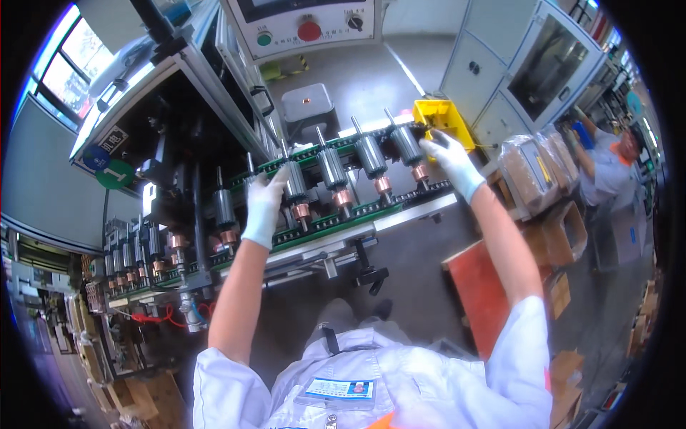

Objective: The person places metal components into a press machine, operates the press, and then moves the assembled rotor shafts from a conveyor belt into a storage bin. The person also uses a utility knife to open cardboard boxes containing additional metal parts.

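Observation:
A row of motor armatures stands along a green-railed chain conveyor (350,227), each with a dark ribbed core, a copper commutator and a thin shaft. My left hand (264,204), in a white glove, has its fingers apart beside one armature (295,184) and partly covers another behind it. At the conveyor's right end, my gloved right hand (454,164) reaches with stretched fingers beside the last armature (407,146). Whether either hand's fingertips touch the metal cannot be made out. Between my hands stand two more armatures, one (332,169) nearer the left and one (370,159) nearer the right.
Just beyond my right hand is a yellow bin (446,118). A control panel (307,32) with buttons is ahead, with a grey stool (309,102) below it. The machine housing (146,107) covers the conveyor's left part. Wrapped boxes (529,171) and a co-worker (611,168) are at right.

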A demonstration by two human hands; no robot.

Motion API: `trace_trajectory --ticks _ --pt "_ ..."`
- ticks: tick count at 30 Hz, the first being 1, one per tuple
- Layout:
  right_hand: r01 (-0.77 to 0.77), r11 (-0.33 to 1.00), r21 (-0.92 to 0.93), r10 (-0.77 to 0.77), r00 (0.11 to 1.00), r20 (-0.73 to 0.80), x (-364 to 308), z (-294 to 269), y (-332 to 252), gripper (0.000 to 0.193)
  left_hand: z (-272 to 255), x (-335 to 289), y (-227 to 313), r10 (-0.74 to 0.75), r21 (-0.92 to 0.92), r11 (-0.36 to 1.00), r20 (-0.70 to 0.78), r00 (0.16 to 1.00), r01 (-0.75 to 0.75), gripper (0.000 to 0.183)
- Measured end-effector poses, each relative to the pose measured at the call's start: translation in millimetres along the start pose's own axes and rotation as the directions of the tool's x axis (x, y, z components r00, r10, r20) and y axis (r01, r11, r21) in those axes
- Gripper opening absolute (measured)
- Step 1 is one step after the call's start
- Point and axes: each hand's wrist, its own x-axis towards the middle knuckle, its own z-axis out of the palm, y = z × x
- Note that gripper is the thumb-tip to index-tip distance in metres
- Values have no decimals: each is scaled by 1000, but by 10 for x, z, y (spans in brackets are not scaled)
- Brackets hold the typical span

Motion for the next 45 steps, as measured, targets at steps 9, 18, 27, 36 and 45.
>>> trace_trajectory --ticks 9,18,27,36,45 --pt "-461 878 125 343 791 507 970 121 402 52 366 394 -293 -306 -250 906 174 936 343 36" --pt "-755 517 403 420 634 649 979 303 347 30 295 339 -272 -477 -439 671 360 802 597 46" --pt "-734 560 386 241 589 771 838 623 105 33 708 428 3 -267 -533 602 568 779 594 63" --pt "-610 747 265 277 648 710 589 752 -256 36 924 138 429 -344 -401 747 451 824 531 41" --pt "-535 813 230 71 484 872 -29 769 -747 76 922 -994 636 -270 -522 811 69 961 265 56"
